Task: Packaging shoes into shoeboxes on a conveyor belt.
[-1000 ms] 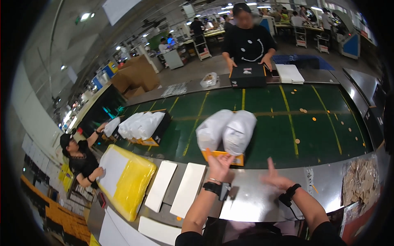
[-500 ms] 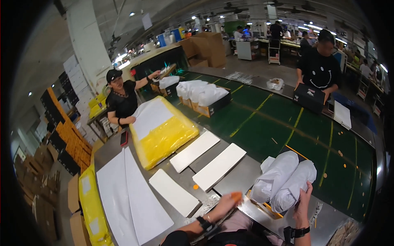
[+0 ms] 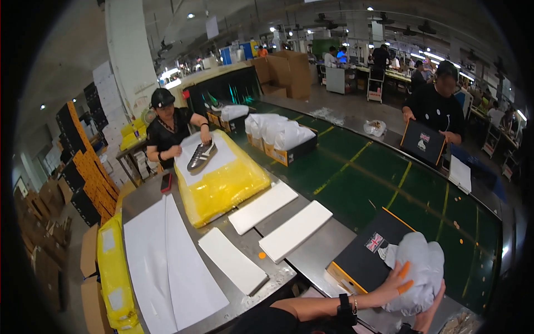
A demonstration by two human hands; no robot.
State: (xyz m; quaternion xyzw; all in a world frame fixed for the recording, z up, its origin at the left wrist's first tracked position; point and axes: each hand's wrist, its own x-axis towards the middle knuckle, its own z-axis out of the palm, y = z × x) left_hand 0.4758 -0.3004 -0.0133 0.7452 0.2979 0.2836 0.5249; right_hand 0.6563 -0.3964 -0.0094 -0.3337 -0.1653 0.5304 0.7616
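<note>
Two bundles wrapped in white tissue paper (image 3: 420, 267) are held together between my hands, at the near right. My left hand (image 3: 396, 285), with orange covers on some fingers, presses on their left side with its fingers spread over the paper. My right hand (image 3: 434, 303) grips them from the right and is partly hidden behind the paper. Just left of them is a black shoe box (image 3: 361, 250) with orange edges and a small flag print, on the metal table. The bundles overlap its right end; what they wrap is hidden.
Several stacks of white card (image 3: 296, 230) and large white sheets (image 3: 167, 261) lie to the left. Across the table, a co-worker holds a dark striped shoe (image 3: 201, 157) over a yellow-wrapped stack (image 3: 233, 186). Beyond is a green conveyor (image 3: 345, 167) with boxes of wrapped bundles (image 3: 278, 133); another co-worker tilts a black box (image 3: 424, 139).
The wrapped bundles have moved off the box to the right and nearer. My left hand has come over from the left onto them. The co-worker has brought a shoe onto the yellow stack.
</note>
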